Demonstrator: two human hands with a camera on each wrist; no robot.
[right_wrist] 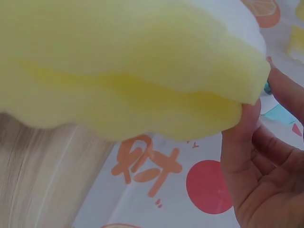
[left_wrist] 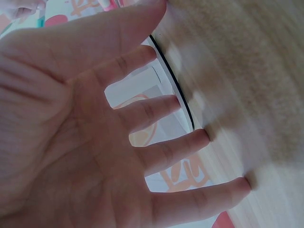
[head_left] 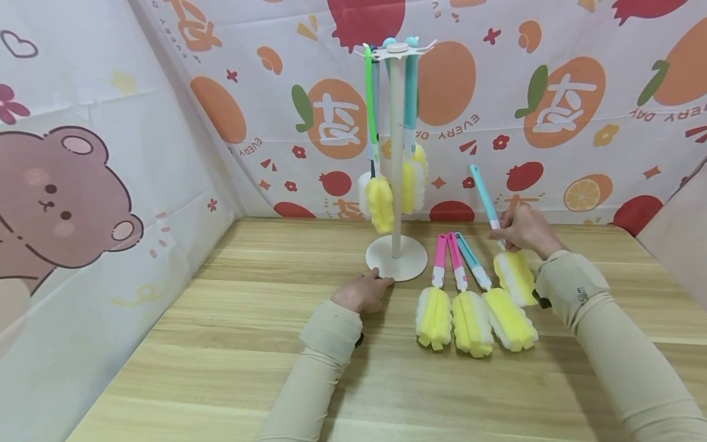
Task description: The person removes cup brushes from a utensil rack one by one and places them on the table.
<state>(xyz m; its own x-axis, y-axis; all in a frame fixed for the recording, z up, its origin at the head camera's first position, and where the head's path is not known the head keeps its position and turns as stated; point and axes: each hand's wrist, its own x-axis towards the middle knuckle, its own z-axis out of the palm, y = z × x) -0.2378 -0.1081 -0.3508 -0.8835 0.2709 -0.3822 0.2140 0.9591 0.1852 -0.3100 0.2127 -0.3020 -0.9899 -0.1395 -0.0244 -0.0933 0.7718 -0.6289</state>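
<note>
Brush (head_left: 513, 274) with a teal handle is in the right hand (head_left: 523, 229), whose fingers pinch the pale part just above the sponge. Its handle slants up toward the backdrop (head_left: 571, 184); the yellow and white sponge points toward the person, and I cannot tell whether it touches the table (head_left: 221, 368).

Just left of it, three more brushes lie side by side on the table, handles toward the backdrop, sponges toward the person: a pink brush (head_left: 434, 307), a second pink brush (head_left: 469, 313) in the middle, and a teal brush (head_left: 501, 309) nearest the held one.

The left hand (head_left: 363, 293) grips nothing; its fingers are spread, reaching the near edge of the round white base (head_left: 381, 261) of the stand (head_left: 396, 172). In the left wrist view, the little finger's tip meets the table beside the base.

From the stand's top hang a green brush (head_left: 370, 92), a grey brush (head_left: 376, 104) behind it and two teal ones.

Fruit is printed on the backdrop; a bear (head_left: 83, 196) decorates the left cloth (head_left: 166, 153).
</note>
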